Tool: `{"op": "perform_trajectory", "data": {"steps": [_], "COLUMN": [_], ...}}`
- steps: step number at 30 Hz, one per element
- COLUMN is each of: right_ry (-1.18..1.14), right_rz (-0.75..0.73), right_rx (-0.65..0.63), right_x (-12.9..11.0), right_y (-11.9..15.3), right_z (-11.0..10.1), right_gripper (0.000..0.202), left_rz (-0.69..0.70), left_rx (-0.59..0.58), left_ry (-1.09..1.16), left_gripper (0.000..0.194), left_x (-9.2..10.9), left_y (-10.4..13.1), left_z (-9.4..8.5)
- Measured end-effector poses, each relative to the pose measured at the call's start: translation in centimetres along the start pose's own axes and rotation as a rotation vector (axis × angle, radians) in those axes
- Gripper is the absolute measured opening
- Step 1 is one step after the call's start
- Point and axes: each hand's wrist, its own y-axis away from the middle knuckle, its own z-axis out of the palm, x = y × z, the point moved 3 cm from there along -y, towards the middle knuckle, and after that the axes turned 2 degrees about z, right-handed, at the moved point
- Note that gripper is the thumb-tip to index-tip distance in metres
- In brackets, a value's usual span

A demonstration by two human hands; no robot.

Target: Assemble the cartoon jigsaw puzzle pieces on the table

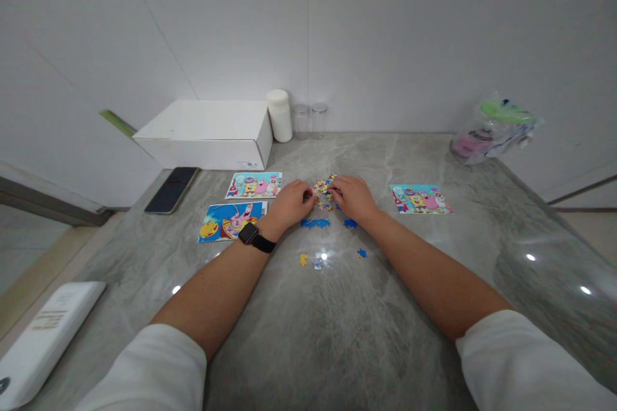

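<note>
A small heap of jigsaw puzzle pieces point(322, 187) lies on the grey marbled table between my two hands. At its left edge is my left hand point(291, 201), its fingers curled together; what they hold, if anything, is hidden. My right hand point(355, 199) bends in from the other side, fingers pinched at the heap, too small to see what is in them. Nearer me lie a joined blue strip point(315, 223) and some blue pieces point(350, 223) by my right wrist. A yellow piece point(303, 259), a pale patterned piece point(319, 264) and a blue piece point(362, 253) lie apart.
Cartoon picture cards point(253, 185) point(226, 223) lie left of my hands, another card point(421, 199) right. Behind stand a white box point(207, 144), white bottle point(280, 117) and two clear jars point(310, 122). A phone point(172, 190), white device point(51, 334) and plastic bag point(494, 128) are further out.
</note>
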Motion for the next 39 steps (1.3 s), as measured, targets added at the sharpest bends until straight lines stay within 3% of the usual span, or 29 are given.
{"op": "perform_trajectory", "data": {"steps": [6, 16, 21, 26, 34, 39], "right_ry": [-0.317, -0.753, -0.756, -0.634, -0.877, -0.957], "right_rz": [0.107, 0.231, 0.186, 0.158, 0.173, 0.224], "right_rx": [0.096, 0.08, 0.083, 0.064, 0.024, -0.004], "right_x": [0.5, 1.7, 1.4, 0.6, -0.2, -0.4], "right_y": [-0.3, -0.7, -0.6, -0.3, -0.5, -0.6], "right_z": [0.3, 1.4, 1.3, 0.8, 0.4, -0.1], "right_gripper": [0.018, 0.026, 0.028, 0.026, 0.031, 0.033], "left_rz": [0.027, 0.045, 0.064, -0.022, -0.159, -0.168], "left_rx": [0.018, 0.0, 0.12, 0.07, 0.103, 0.093], "left_ry": [-0.017, 0.097, 0.313, 0.455, 0.833, 0.873], "left_gripper": [0.02, 0.028, 0.024, 0.019, 0.028, 0.031], "left_x": [0.0, 0.1, 0.9, 0.8, 0.0, 0.3], "left_y": [0.0, -0.1, -0.1, -0.3, -0.7, -0.6], "left_z": [0.6, 0.3, -0.6, -0.3, 0.3, 0.3]}}
